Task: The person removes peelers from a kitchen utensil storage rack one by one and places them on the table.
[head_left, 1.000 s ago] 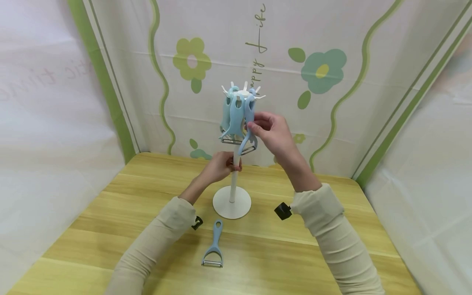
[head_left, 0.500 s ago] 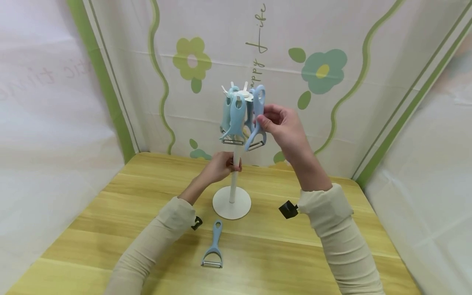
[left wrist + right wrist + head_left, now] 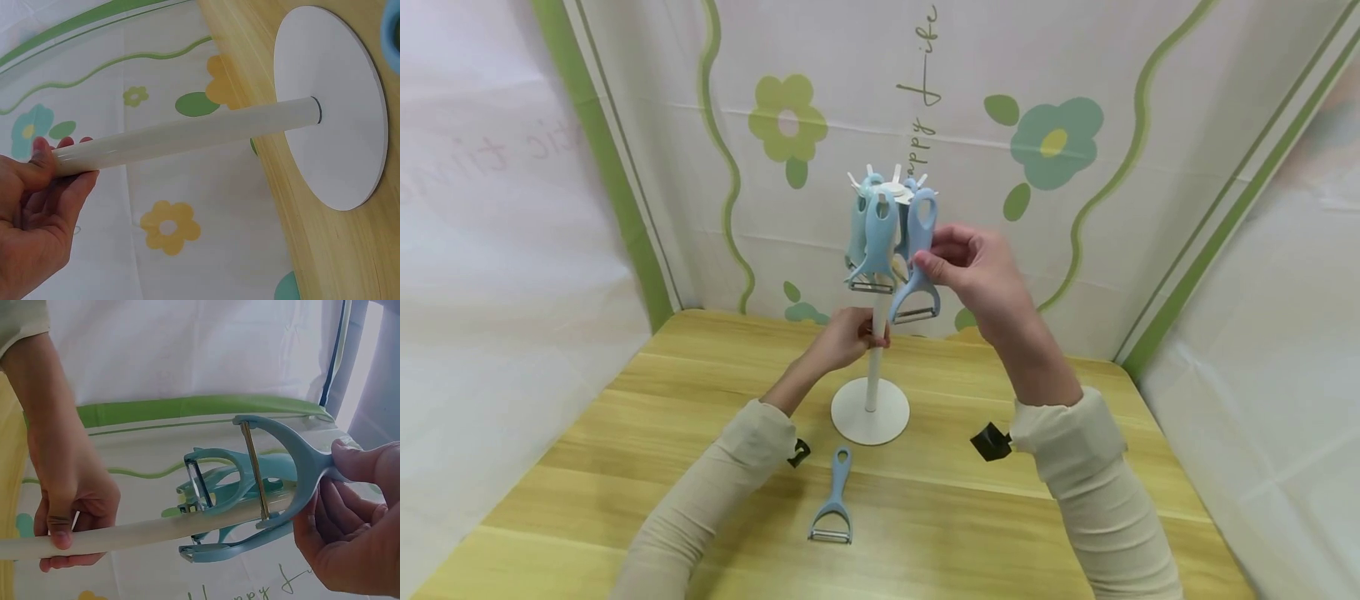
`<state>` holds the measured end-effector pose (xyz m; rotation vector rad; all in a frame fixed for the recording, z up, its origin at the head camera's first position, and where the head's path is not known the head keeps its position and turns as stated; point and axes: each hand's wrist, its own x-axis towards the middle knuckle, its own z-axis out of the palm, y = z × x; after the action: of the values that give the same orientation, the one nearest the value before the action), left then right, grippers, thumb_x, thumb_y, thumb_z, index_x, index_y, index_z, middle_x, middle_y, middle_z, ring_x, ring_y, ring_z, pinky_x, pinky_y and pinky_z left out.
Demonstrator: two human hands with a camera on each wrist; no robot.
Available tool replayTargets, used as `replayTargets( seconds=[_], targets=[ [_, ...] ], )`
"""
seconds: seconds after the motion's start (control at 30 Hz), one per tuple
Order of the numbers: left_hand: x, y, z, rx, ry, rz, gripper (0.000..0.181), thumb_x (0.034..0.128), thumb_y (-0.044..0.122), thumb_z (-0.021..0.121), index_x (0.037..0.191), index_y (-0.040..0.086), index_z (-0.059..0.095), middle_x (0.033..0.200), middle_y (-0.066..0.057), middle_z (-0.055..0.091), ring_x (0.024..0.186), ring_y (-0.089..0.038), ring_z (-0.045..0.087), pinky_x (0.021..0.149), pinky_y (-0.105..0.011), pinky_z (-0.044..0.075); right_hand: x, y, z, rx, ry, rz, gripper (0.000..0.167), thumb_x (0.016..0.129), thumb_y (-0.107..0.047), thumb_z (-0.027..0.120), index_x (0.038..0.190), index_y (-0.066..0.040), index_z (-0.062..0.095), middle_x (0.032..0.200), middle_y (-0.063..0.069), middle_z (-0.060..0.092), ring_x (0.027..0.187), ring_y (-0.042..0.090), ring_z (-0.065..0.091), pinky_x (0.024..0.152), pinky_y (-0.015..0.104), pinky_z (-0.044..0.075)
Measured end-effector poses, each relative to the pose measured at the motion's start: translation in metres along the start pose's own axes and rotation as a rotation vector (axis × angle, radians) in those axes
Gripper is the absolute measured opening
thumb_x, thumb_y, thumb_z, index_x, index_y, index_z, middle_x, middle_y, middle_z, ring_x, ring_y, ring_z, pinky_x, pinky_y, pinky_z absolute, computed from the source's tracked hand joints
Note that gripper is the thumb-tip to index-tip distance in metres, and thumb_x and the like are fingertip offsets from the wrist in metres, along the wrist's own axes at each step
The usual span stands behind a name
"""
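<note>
A white stand with a round base (image 3: pixel 870 412) and prongs around its top (image 3: pixel 895 192) stands upright on the table. My left hand (image 3: pixel 848 340) grips its pole (image 3: pixel 187 134) about midway up. In my right hand (image 3: pixel 988 271) a blue peeler (image 3: pixel 921 242) is pinched by the handle, beside the prongs, blade end down; whether its hole touches a prong I cannot tell. Several light blue peelers (image 3: pixel 880 237) hang from the stand, also visible in the right wrist view behind the held peeler (image 3: pixel 303 462). Another blue peeler (image 3: pixel 838 492) lies on the table in front of the base.
The wooden table (image 3: pixel 1000 500) ends at a printed cloth backdrop (image 3: pixel 955 108) close behind the stand. White cloth also hangs at the left and right sides. Black wrist-worn pieces (image 3: pixel 991 442) stick out from both sleeves.
The right hand and its peeler have moved right, away from the stand's hanging peelers, then slightly down, and the peeler has turned to show its flat face. The left hand has stayed on the pole.
</note>
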<state>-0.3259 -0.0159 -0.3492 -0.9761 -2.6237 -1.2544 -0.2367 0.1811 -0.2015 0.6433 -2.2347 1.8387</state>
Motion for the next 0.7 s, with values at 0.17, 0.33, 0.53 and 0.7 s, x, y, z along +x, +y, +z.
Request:
replayTargets(
  seconds=[0.17, 0.33, 0.53, 0.7],
  targets=[
    [0.000, -0.002, 0.000, 0.028, 0.024, 0.010, 0.010, 0.0907, -0.006, 0.065, 0.100, -0.004, 0.068, 0.091, -0.014, 0.074, 0.081, -0.019, 0.070, 0.074, -0.030, 0.060, -0.010, 0.013, 0.003, 0.004, -0.063, 0.033, 0.023, 0.092, -0.001, 0.069, 0.111, 0.011, 0.063, 0.082, -0.006, 0.074, 0.078, 0.010, 0.073, 0.082, 0.024, 0.061],
    [0.001, -0.004, 0.000, 0.020, 0.032, 0.033, 0.012, 0.0890, -0.011, 0.062, 0.095, -0.002, 0.068, 0.088, -0.014, 0.071, 0.076, -0.016, 0.064, 0.068, -0.025, 0.056, -0.020, 0.027, 0.008, 0.034, -0.091, 0.096, 0.023, 0.092, 0.001, 0.068, 0.112, 0.011, 0.061, 0.082, -0.003, 0.075, 0.078, 0.010, 0.074, 0.080, 0.028, 0.062],
    [0.003, -0.004, 0.001, -0.017, 0.011, 0.012, 0.006, 0.0916, -0.003, 0.067, 0.089, 0.003, 0.066, 0.089, -0.011, 0.071, 0.083, -0.018, 0.070, 0.078, -0.029, 0.061, -0.034, 0.045, 0.016, 0.042, -0.104, 0.178, 0.022, 0.093, 0.000, 0.067, 0.111, 0.009, 0.058, 0.098, 0.024, 0.074, 0.079, 0.011, 0.075, 0.080, 0.032, 0.063],
    [0.003, -0.004, 0.002, -0.011, 0.016, 0.004, 0.007, 0.0909, 0.000, 0.069, 0.087, 0.004, 0.066, 0.088, -0.010, 0.071, 0.084, -0.018, 0.071, 0.080, -0.030, 0.061, -0.044, 0.059, 0.022, 0.071, -0.127, 0.225, 0.025, 0.092, 0.001, 0.068, 0.112, 0.007, 0.055, 0.090, 0.016, 0.076, 0.077, 0.012, 0.074, 0.079, 0.035, 0.063]
  ],
)
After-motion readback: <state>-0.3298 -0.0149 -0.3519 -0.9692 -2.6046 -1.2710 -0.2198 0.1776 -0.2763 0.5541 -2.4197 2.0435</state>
